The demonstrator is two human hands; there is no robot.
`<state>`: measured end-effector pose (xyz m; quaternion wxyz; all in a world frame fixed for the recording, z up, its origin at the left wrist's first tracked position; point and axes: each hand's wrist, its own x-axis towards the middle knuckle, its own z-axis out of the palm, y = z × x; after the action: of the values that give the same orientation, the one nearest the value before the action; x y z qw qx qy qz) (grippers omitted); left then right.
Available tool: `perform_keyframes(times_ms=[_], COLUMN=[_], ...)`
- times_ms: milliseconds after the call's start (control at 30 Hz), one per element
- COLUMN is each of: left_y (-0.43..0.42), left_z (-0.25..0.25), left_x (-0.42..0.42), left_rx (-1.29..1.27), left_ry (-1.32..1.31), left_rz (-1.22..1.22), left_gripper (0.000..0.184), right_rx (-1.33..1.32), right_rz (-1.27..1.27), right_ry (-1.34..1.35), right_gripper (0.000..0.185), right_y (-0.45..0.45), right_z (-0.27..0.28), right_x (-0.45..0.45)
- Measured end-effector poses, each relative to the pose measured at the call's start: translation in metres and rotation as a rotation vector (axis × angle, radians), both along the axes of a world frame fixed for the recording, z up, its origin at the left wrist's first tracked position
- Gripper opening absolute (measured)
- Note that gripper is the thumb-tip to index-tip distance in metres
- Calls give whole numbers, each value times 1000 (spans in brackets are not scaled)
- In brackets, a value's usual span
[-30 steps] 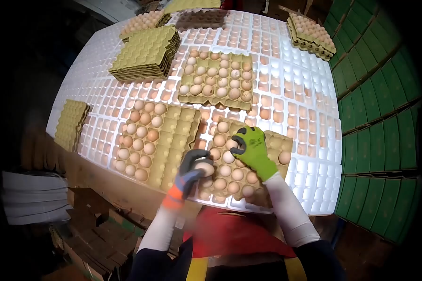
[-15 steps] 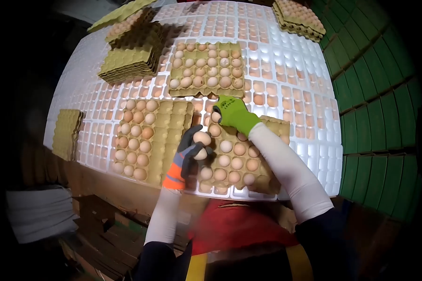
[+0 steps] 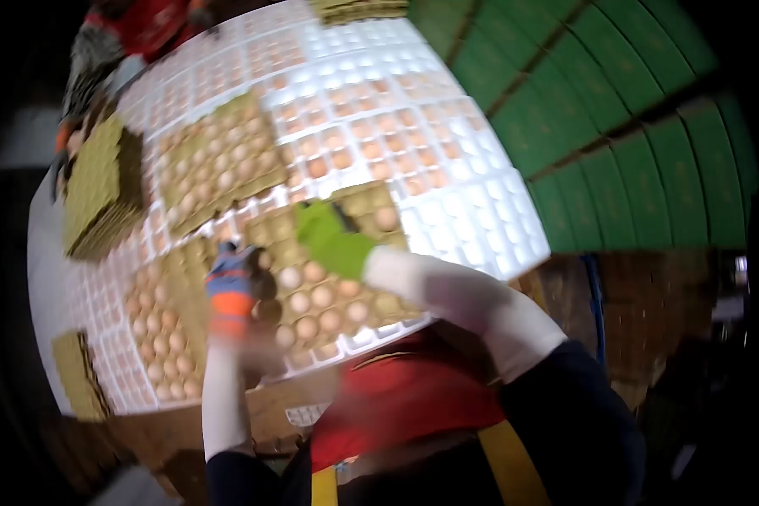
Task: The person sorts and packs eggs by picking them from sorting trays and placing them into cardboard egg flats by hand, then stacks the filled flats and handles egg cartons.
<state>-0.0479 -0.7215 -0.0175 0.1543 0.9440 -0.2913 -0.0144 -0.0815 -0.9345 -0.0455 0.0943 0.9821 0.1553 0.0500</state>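
Note:
My left hand (image 3: 230, 282), in a grey-blue and orange glove, is curled at the left edge of the near egg tray (image 3: 388, 305). A shadowed, blurred egg (image 3: 264, 260) shows at its fingertips. Over the upper part of that tray is my right hand (image 3: 333, 239) in a green glove, its fingers bent down; anything within them is hidden. Below it, several eggs (image 3: 322, 297) sit in the tray's cups, and one egg (image 3: 385, 219) is near the upper right corner. A part-filled tray (image 3: 192, 274) lies to the left, its eggs in the left columns.
Beyond my hands lies a fuller egg tray (image 3: 219, 160). Stacked pulp trays (image 3: 101, 190) stand at left, with a smaller stack (image 3: 80, 375) nearer. White plastic trays (image 3: 472, 219) cover the table. Another person (image 3: 148, 29) is at the far left. Green boxes (image 3: 624, 181) line the right.
The view has swung right, and the table appears shifted left and tilted. My right hand has moved from the tray's upper left corner toward its middle top. Another person has come into view.

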Motion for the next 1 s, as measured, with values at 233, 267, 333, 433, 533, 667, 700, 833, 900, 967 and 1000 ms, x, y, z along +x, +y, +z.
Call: perform_keyframes(times_ms=[233,267,333,433,533,667,700,833,900,967,1000], left_y=[-15,-33,-80,-154,-239,-362,-385,-433,-443,-458,-467], left_z=[18,28,54,57,20,-17,-15,-39,-45,-52,-54], left_x=[-19,-31,-57,-86,-84,-65,-61,-45,-34,-15,-5], left_rx=[-207,-297,-369,-538,-461,-239,-175,-66,-92,-375,-517], left_ry=[40,100,275,425,302,60,41,150,150,211,253], left_rz=[80,42,-4,-95,-252,-197,-174,-61,-5,31,16], left_gripper=[45,44,44,46,50,39,35,38,40,44,45], right_rx=[1265,1449,1657,1723,692,396,404,736,863,663,798], right_rz=[-153,-252,-412,-738,-838,-810,-804,-717,-600,-623,-597], right_ry=[428,515,534,205,-18,68,62,-68,6,61,-97], right_gripper=[35,37,36,38,40,36,36,40,39,42,43], right_y=[-89,-114,-173,-255,-323,-367,-376,-397,-399,-396,-398], right_z=[42,54,57,38,23,1,-13,-30,-30,-31,-36], right_x=[-44,-64,-103,-148,-134,-94,-88,-63,-48,-43,-45])
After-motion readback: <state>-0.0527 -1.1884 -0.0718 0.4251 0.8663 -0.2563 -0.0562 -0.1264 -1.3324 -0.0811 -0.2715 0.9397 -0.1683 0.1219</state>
